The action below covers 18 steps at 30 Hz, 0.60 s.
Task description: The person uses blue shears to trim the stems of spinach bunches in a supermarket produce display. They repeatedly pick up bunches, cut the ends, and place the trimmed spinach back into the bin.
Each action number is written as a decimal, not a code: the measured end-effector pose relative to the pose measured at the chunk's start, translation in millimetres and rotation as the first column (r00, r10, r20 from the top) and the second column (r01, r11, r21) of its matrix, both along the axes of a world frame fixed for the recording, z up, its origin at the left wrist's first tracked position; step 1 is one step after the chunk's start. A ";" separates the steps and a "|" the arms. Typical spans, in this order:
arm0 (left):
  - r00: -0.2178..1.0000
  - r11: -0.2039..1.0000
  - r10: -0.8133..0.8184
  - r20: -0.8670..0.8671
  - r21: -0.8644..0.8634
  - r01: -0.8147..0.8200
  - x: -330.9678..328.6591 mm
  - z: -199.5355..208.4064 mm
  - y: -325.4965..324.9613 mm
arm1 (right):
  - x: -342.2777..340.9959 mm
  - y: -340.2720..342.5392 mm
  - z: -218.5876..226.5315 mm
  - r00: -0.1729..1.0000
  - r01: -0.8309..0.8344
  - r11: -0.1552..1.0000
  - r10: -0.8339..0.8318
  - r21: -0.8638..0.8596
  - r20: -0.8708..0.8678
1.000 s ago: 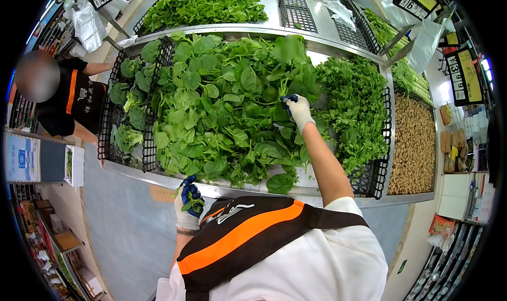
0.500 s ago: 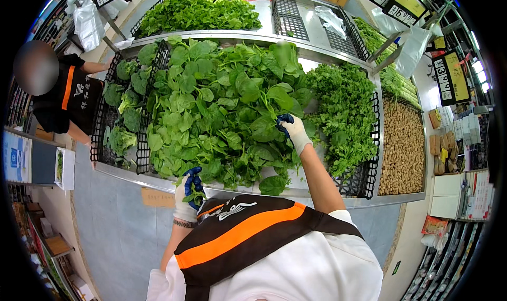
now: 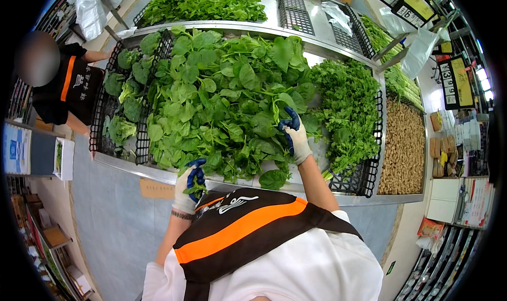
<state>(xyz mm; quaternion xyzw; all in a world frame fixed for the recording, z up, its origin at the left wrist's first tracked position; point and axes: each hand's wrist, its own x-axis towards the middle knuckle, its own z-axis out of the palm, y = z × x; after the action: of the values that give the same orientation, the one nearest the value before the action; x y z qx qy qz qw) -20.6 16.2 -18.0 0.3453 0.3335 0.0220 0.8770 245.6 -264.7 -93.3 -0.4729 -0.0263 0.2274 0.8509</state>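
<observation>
A wide heap of leafy greens [image 3: 211, 105], broad-leaved like Malabar spinach, lies on the metal stand before me. My right hand [image 3: 297, 137], in a white glove with blue fingers, is at the heap's right side. Its thumb and index finger are apart beside a green stem, and I see nothing gripped between them. In the same kind of glove, my left hand [image 3: 188, 186] is by the near edge of the stand, close to my apron. Its fingers curl round a small bunch of leaves [image 3: 197, 189], partly hidden by the glove.
Broccoli [image 3: 120, 129] fills a black crate on the left, where another person [image 3: 68, 84] stands. Feathery greens [image 3: 348, 110] lie to the right, beside tan peanut-like pieces [image 3: 401, 147]. Beyond a metal divider are more greens [image 3: 206, 7]. Price signs [image 3: 455, 82] and plastic bags [image 3: 420, 50] hang at the right.
My right hand has shifted slightly right and down, and its fingers have spread from their closed pose. My left hand has risen slightly, still with the leaves. The view has tilted a little.
</observation>
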 end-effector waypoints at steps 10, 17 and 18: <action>0.988 0.992 -0.122 0.091 -0.028 0.125 54.7 7.0 -33.3 | -25.4 31.6 -8.5 0.930 0.128 0.768 0.128 -0.628 0.346; 0.991 0.979 -0.123 0.046 -0.156 0.129 39.0 -6.8 -28.7 | -40.3 35.4 16.8 0.997 -0.050 0.976 0.063 -0.213 0.055; 0.984 0.986 -0.167 0.055 -0.017 0.168 41.9 -4.5 -30.9 | -33.1 40.3 16.3 0.997 -0.053 0.965 0.066 -0.258 0.043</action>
<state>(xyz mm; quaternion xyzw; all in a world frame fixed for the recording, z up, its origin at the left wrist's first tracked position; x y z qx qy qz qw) 21.4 -14.7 -22.5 0.3617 0.2798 -0.0464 0.8881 212.5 -224.4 -77.1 -0.5837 -0.0326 0.2420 0.7744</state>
